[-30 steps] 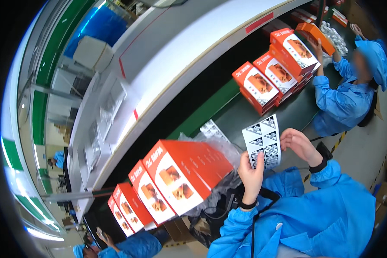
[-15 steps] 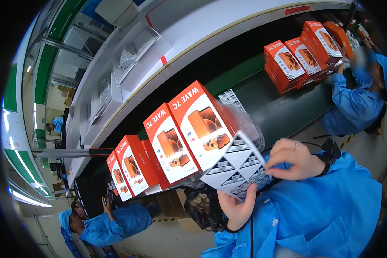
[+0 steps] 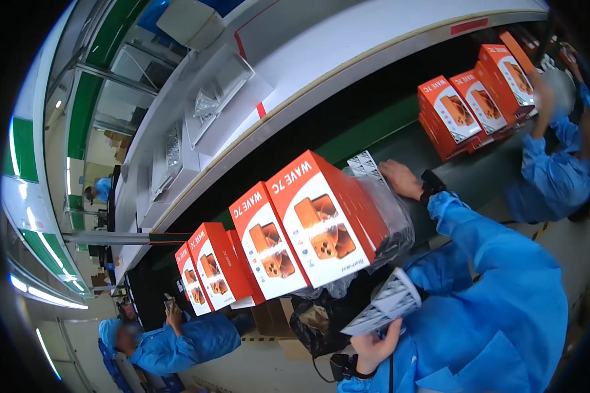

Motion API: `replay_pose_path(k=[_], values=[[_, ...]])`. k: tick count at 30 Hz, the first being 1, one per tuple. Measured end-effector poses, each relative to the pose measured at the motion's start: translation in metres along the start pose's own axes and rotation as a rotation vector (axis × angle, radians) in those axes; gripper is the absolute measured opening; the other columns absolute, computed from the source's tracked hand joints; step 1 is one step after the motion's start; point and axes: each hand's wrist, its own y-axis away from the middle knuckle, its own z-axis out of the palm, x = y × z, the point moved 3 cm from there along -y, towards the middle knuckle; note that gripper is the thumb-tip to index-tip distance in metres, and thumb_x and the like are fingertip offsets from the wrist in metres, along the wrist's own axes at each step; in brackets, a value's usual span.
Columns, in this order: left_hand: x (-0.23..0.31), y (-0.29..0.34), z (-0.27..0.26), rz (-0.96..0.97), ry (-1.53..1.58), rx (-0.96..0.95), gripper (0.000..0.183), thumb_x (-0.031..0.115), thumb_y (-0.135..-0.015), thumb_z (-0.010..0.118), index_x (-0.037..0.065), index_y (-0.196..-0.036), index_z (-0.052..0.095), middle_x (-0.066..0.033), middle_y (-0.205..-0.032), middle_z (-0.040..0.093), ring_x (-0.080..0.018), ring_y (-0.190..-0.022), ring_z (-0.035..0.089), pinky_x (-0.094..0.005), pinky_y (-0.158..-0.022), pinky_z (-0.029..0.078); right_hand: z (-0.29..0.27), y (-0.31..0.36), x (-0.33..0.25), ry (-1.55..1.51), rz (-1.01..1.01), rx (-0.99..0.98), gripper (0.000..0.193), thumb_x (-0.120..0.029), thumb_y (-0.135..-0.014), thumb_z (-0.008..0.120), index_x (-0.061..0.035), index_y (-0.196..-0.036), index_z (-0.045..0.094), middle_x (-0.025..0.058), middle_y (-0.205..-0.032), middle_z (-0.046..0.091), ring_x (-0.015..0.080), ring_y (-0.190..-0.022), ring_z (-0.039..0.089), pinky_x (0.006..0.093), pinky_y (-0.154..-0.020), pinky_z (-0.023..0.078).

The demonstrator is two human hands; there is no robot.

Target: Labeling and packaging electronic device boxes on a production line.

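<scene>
My left hand is closed on a curved white label sheet printed with black-and-white triangles, its thumb lying on the sheet's lower edge. My right hand reaches forward over the dark green belt, fingers stretched out beside a second label sheet. Whether the fingertips touch that sheet is hard to see. Left of it stands a tall stack of red-and-white phone boxes, with crumpled clear plastic along its right side.
More phone boxes stand farther left. Other stacks stand at the far right, beside a co-worker in blue. A second co-worker sits at lower left. A white shelf with trays runs behind the belt. A black bag hangs below.
My right hand has left the held label sheet and stretched out to the sheet on the belt. The held sheet has tilted and curled in my left hand. The whole view has shifted slightly.
</scene>
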Motion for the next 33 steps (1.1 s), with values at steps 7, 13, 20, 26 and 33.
replay_pose_path(k=[7, 13, 20, 26, 33], values=[[-0.059, -0.045, 0.057, -0.019, -0.298, -0.116, 0.029, 0.014, -0.082, 0.066, 0.002, -0.104, 0.052, -0.0157, -0.091, 0.064, -0.0264, -0.082, 0.065, -0.0328, -0.068, 0.049, 0.012, 0.036, 0.028, 0.23, -0.084, -0.408, 0.052, -0.01, -0.082, 0.046, -0.0184, -0.132, 0.042, -0.0021, -0.143, 0.033, 0.0283, -0.134, 0.025, 0.0537, -0.108, 0.018], [-0.094, -0.083, 0.097, -0.209, -0.229, -0.03, 0.031, 0.011, -0.083, 0.061, -0.003, -0.107, 0.046, -0.0189, -0.091, 0.061, -0.0296, -0.083, 0.062, -0.0358, -0.073, 0.047, -0.026, 0.071, 0.081, 0.215, 0.077, -0.288, 0.048, -0.009, -0.081, 0.048, -0.0094, -0.128, 0.045, 0.0064, -0.139, 0.038, 0.0324, -0.129, 0.032, 0.0501, -0.105, 0.026], [-0.126, -0.137, 0.142, 0.046, -0.372, 0.016, 0.033, 0.009, -0.084, 0.058, -0.006, -0.109, 0.042, -0.0261, -0.1, 0.055, -0.0358, -0.094, 0.056, -0.0395, -0.082, 0.043, -0.032, 0.112, 0.042, 0.091, 0.464, 0.012, 0.078, -0.039, -0.068, 0.069, -0.0001, -0.127, 0.036, 0.0197, -0.136, 0.031, 0.0359, -0.128, 0.027, 0.0483, -0.106, 0.02], [-0.219, -0.206, 0.184, 0.017, -0.305, 0.168, 0.043, 0.007, -0.084, 0.057, -0.007, -0.12, 0.038, -0.0246, -0.107, 0.055, -0.0344, -0.098, 0.056, -0.0385, -0.084, 0.043, -0.016, 0.175, 0.025, 0.217, 0.804, -0.018, 0.101, -0.041, -0.057, 0.078, -0.0041, -0.136, 0.027, 0.0173, -0.14, 0.026, 0.0354, -0.132, 0.02, 0.0533, -0.106, 0.014], [-0.297, -0.215, 0.192, -0.139, -0.753, 0.239, 0.067, 0.014, -0.079, 0.065, -0.007, -0.131, 0.029, -0.0257, -0.122, 0.047, -0.0381, -0.109, 0.049, -0.0422, -0.096, 0.036, -0.034, 0.31, 0.03, 0.076, 1.358, 0.264, 0.116, -0.037, -0.055, 0.084, -0.0057, -0.141, 0.013, 0.0205, -0.139, 0.027, 0.0359, -0.128, 0.027, 0.0519, -0.101, 0.025]])
